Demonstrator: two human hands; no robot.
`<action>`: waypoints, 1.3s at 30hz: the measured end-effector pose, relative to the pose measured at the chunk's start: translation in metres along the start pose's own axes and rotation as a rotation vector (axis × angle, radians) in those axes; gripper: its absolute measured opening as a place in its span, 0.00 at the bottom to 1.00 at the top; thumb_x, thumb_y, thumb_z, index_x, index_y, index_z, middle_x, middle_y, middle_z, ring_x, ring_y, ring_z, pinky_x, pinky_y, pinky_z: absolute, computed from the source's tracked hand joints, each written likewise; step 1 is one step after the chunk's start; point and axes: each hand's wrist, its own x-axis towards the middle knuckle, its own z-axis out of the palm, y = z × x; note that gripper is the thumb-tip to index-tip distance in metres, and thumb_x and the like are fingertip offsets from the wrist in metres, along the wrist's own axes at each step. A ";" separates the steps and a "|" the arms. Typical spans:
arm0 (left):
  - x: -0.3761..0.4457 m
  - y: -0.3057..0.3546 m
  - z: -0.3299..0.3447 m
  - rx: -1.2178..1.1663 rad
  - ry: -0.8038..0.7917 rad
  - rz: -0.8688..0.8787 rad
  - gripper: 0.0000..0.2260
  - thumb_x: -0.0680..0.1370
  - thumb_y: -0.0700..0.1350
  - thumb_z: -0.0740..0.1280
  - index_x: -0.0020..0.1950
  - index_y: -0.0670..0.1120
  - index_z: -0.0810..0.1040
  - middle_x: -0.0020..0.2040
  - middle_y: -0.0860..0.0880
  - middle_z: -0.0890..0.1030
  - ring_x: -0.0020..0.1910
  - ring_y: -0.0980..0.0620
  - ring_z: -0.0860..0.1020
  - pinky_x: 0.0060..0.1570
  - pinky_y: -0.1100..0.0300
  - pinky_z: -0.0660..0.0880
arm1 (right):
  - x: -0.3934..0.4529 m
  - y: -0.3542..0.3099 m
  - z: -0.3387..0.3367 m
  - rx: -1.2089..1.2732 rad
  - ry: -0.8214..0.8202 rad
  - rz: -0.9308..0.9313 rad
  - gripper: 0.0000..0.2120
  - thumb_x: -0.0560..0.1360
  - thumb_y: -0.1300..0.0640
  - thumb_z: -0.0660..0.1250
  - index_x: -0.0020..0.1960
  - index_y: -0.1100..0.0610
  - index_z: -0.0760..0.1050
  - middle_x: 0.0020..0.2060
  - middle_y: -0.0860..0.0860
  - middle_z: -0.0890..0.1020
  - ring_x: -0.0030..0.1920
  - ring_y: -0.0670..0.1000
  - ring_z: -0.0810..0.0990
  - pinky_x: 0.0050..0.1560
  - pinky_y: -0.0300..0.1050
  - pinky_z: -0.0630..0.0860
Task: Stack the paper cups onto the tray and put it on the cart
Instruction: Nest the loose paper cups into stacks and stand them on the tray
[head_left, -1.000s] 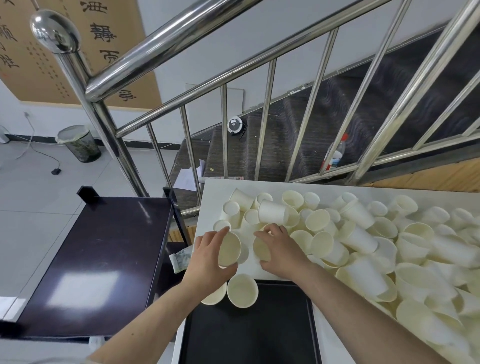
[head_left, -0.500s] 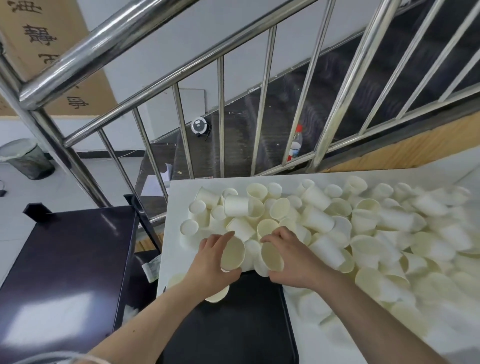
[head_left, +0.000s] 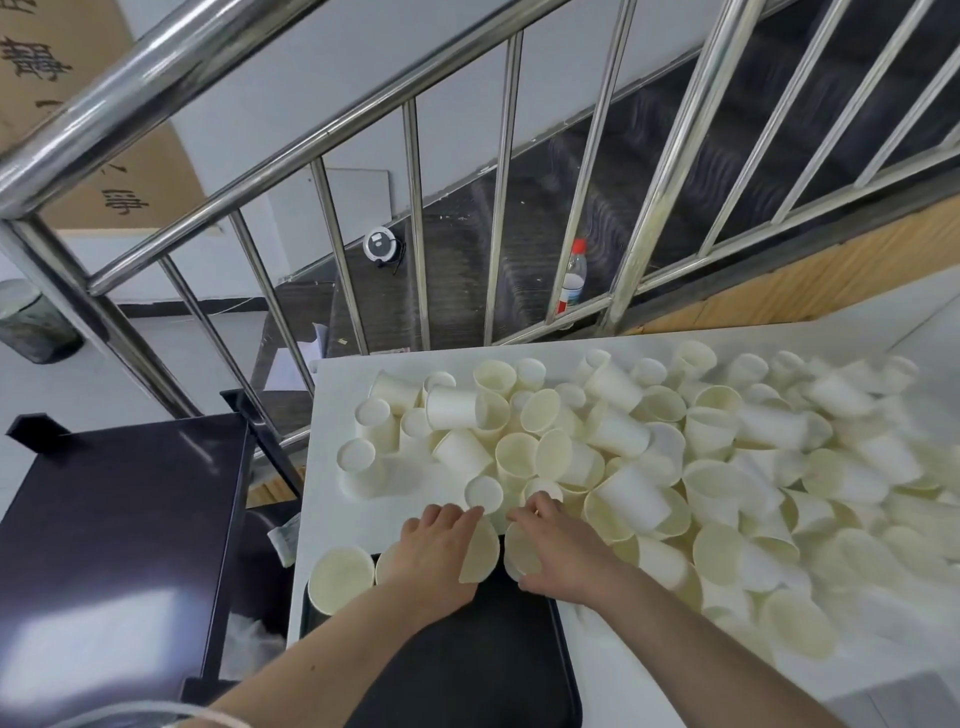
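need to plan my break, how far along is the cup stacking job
Barely started. Done: about two cups stand at the far left corner of the black tray. In hand: the left hand grips one cup and the right hand another, both over the tray's far edge. Left: the big loose pile of cups on the white table, then moving the tray to the dark cart.

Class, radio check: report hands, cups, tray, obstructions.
Left hand grips one cup, right hand another. Both cups over black tray. Loose cup pile crowds tray's right edge.
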 end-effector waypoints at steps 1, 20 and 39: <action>0.001 0.000 0.002 0.023 -0.015 0.001 0.35 0.72 0.52 0.65 0.76 0.52 0.53 0.68 0.52 0.65 0.67 0.47 0.63 0.65 0.55 0.62 | 0.002 -0.001 0.001 -0.014 0.001 -0.004 0.36 0.69 0.49 0.73 0.73 0.52 0.61 0.64 0.51 0.64 0.64 0.53 0.68 0.56 0.50 0.75; 0.002 -0.008 0.004 0.015 -0.082 0.003 0.38 0.69 0.57 0.69 0.75 0.55 0.55 0.68 0.52 0.64 0.66 0.48 0.64 0.66 0.55 0.60 | 0.005 0.004 0.008 -0.119 0.015 -0.057 0.37 0.70 0.45 0.73 0.73 0.51 0.60 0.66 0.51 0.66 0.64 0.54 0.68 0.65 0.49 0.67; -0.010 -0.060 -0.030 -0.210 0.140 -0.213 0.28 0.77 0.57 0.62 0.74 0.54 0.59 0.72 0.53 0.64 0.69 0.50 0.64 0.68 0.54 0.62 | 0.069 -0.032 -0.020 0.000 0.030 0.017 0.26 0.77 0.46 0.63 0.72 0.53 0.64 0.66 0.50 0.67 0.64 0.53 0.67 0.58 0.50 0.74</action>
